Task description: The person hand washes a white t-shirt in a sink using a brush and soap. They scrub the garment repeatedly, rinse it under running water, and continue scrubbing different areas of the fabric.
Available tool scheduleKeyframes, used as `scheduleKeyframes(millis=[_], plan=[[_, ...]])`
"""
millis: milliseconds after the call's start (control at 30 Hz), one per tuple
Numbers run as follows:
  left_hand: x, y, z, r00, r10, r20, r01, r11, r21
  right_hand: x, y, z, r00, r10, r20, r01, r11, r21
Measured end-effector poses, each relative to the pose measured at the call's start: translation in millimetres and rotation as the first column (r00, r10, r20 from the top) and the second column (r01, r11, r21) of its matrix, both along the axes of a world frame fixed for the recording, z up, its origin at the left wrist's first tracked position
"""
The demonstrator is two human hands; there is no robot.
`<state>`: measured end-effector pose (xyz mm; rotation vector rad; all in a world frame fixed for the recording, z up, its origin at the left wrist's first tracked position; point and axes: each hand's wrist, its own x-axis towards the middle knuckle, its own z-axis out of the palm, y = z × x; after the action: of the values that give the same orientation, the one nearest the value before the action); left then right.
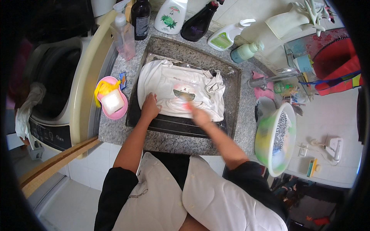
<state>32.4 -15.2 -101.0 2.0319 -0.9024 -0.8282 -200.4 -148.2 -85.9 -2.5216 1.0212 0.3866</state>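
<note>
A wet white garment [162,83] with a printed animal face lies spread on a black ribbed board [176,125] in a speckled stone sink [236,98]. My left hand [151,106] grips the garment's near left edge, fingers curled into the cloth. Over the garment's lower right part, my right hand [201,117] is blurred and closed around the reddish handle of what looks like a brush [188,104]. The brush's head is too blurred to make out; it is over or against the cloth beside the print.
Left of the sink, a pink dish [117,115] holds a white soap bar [112,102] and yellow cloth. Several bottles, including a white spray bottle [224,39], line the back. A metal faucet [260,83] and a basin of clothes [270,130] are at right; a washing machine [78,69] stands left.
</note>
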Motion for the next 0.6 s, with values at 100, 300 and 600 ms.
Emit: scheduleKeyframes(millis=[100,300,600], plan=[[4.4,-1.0,2.7,0.995,-0.053,0.090,0.050,0.998,0.036,-47.3,-54.9,74.2,0.891,-0.202,-0.407,0.172,0.979,-0.108],[1.8,-30.2,-3.6,0.973,-0.163,0.165,0.133,0.975,0.177,-51.1,-69.7,32.1,0.909,-0.416,0.021,0.416,0.909,-0.030],[15.2,-33.9,15.7,0.854,-0.035,-0.519,-0.047,0.988,-0.144,-62.4,-77.3,57.7,0.557,-0.812,0.173,0.488,0.489,0.723]])
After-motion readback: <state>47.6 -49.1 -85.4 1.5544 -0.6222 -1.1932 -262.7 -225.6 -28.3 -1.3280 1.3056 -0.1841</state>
